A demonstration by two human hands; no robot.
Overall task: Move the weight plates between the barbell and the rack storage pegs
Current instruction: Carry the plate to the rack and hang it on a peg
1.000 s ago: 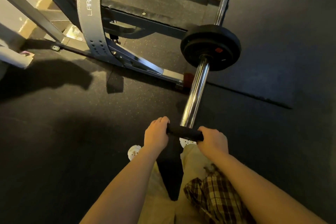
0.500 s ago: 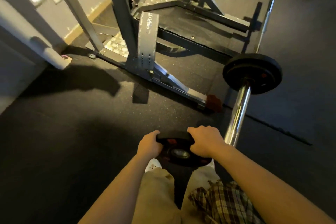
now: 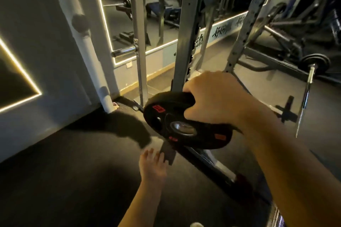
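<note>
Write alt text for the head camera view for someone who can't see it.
A person's right hand grips a small black weight plate in the air in front of a grey rack upright, the left hand open below it. At far right, the barbell carries another plate.

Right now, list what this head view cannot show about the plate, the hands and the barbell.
- Weight plate: far rim hidden under the right hand; red labels too blurred to read.
- Left hand: seen from the back, so the palm is hidden; it holds nothing.
- Barbell: only one sleeve end and one loaded plate show; the rest is hidden behind rack uprights.
- Storage peg: its mounting is unclear.
</note>
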